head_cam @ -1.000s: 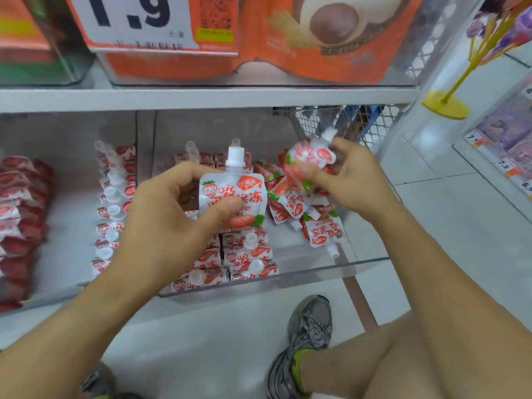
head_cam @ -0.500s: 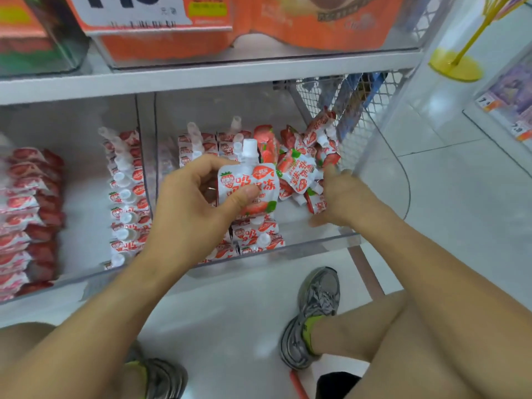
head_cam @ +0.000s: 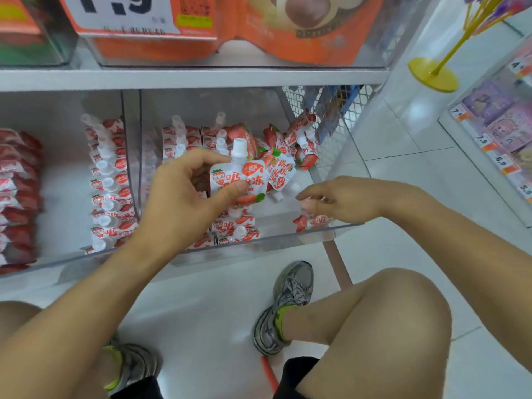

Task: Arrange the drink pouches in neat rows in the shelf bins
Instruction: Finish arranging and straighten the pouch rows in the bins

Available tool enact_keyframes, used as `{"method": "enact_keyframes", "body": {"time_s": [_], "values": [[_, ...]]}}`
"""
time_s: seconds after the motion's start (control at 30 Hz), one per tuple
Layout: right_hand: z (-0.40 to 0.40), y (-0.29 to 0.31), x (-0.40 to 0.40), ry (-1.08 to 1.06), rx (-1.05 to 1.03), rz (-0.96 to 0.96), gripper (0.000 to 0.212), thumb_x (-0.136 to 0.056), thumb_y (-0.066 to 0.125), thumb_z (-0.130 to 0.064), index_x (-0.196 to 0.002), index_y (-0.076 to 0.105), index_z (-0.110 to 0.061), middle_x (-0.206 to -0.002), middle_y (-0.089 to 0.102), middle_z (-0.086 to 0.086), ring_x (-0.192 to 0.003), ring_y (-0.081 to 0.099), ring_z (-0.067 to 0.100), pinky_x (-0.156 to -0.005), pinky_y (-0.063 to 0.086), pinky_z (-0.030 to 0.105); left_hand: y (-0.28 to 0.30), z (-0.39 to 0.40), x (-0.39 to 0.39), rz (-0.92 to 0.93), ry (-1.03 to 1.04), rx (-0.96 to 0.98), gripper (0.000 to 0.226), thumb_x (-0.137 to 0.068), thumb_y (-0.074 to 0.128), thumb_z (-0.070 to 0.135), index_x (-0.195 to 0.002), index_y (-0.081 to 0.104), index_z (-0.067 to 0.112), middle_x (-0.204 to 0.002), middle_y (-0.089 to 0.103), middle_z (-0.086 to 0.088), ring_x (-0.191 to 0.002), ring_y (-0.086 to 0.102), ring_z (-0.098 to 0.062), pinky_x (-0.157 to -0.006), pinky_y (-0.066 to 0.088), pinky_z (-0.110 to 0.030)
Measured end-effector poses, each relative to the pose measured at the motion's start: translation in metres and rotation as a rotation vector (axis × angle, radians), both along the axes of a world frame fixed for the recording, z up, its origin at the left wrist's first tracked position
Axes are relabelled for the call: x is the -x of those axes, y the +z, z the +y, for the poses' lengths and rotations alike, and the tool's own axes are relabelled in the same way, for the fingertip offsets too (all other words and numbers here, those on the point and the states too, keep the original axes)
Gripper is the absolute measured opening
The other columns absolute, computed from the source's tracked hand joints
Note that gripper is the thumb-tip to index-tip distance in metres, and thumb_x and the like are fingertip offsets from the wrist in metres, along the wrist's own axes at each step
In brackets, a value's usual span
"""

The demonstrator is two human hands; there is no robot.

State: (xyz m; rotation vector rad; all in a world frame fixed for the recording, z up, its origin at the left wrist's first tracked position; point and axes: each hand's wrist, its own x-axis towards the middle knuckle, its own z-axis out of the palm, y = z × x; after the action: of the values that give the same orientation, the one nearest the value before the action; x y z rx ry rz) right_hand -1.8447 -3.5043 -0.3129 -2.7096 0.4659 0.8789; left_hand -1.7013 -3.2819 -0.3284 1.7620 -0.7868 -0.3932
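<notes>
My left hand (head_cam: 184, 197) holds a white strawberry drink pouch (head_cam: 240, 182) upright by its body, cap up, above the middle of the clear shelf bin (head_cam: 259, 244). Rows of matching pouches (head_cam: 236, 226) lie flat in the bin's left half. A loose pile of pouches (head_cam: 288, 148) is heaped at the back right. My right hand (head_cam: 345, 197) reaches over the bin's front right corner, its fingertips curled down onto a pouch (head_cam: 312, 221) lying there.
The neighbouring bin holds one row of pouches (head_cam: 106, 182), and red packs (head_cam: 17, 185) fill the far left. A wire mesh panel (head_cam: 336, 110) closes the shelf's right side. Orange packages (head_cam: 288, 27) sit on the shelf above. My shoe (head_cam: 288, 300) rests on the tiled floor.
My right hand left the loose pile at the back right and came forward to the bin's front right corner, where a pouch now lies. My left hand keeps its pouch in about the same place.
</notes>
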Motion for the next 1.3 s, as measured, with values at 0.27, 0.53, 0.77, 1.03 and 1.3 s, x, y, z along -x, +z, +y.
{"method": "enact_keyframes", "body": {"time_s": [0.27, 0.53, 0.77, 1.03, 1.3], "values": [[0.013, 0.001, 0.038, -0.015, -0.094, -0.104, 0.051, -0.097, 0.037, -0.062, -0.108, 0.066, -0.022, -0.081, 0.057, -0.010, -0.079, 0.052, 0.007, -0.075, 0.044, 0.024, 0.003, -0.075, 0.019, -0.140, -0.062, -0.157, 0.032, -0.071, 0.083, 0.031, -0.099, 0.069, 0.023, -0.093, 0.067, 0.012, -0.087, 0.063, -0.003, -0.079, 0.051, -0.021], [0.001, -0.007, 0.091, -0.649, -0.019, -1.116, 0.006, -0.092, 0.068, -0.022, -0.087, 0.070, -0.024, -0.082, 0.069, -0.015, -0.080, 0.063, 0.001, -0.064, 0.049, 0.016, -0.054, -0.135, 0.038, -0.072, -0.462, -0.404, 0.016, -0.077, 0.081, 0.021, -0.088, 0.070, 0.016, -0.078, 0.066, 0.010, -0.070, 0.060, -0.004, -0.072, 0.053, -0.026], [-0.045, -0.039, 0.074, -0.795, -0.697, -0.728, 0.053, -0.083, 0.076, -0.032, -0.131, 0.055, -0.036, -0.116, 0.071, -0.005, -0.098, 0.072, 0.020, -0.081, 0.060, 0.042, -0.061, -0.144, 0.032, -0.139, -0.814, -0.632, 0.044, -0.091, 0.054, 0.051, -0.127, 0.059, 0.026, -0.120, 0.065, 0.007, -0.107, 0.061, -0.012, -0.097, 0.048, -0.031], [-0.048, -0.052, 0.074, -0.909, -0.888, -0.819, 0.061, -0.067, 0.087, -0.019, -0.124, 0.066, -0.023, -0.110, 0.074, 0.005, -0.088, 0.073, 0.022, -0.078, 0.062, 0.048, -0.046, -0.141, 0.019, -0.182, -0.980, -0.752, 0.019, -0.096, 0.045, 0.048, -0.111, 0.052, 0.038, -0.104, 0.059, 0.016, -0.099, 0.060, -0.009, -0.090, 0.050, -0.032], [-0.051, -0.053, 0.072, -0.897, -0.886, -0.780, 0.071, -0.056, 0.086, -0.032, -0.122, 0.065, -0.020, -0.110, 0.072, 0.004, -0.087, 0.074, 0.021, -0.079, 0.058, 0.060, -0.034, -0.143, 0.012, 0.016, -1.122, -0.843, 0.082, -0.087, 0.069, 0.014, -0.146, 0.024, 0.047, -0.141, 0.045, 0.012, -0.086, 0.067, 0.003, -0.086, 0.052, -0.021]]}}
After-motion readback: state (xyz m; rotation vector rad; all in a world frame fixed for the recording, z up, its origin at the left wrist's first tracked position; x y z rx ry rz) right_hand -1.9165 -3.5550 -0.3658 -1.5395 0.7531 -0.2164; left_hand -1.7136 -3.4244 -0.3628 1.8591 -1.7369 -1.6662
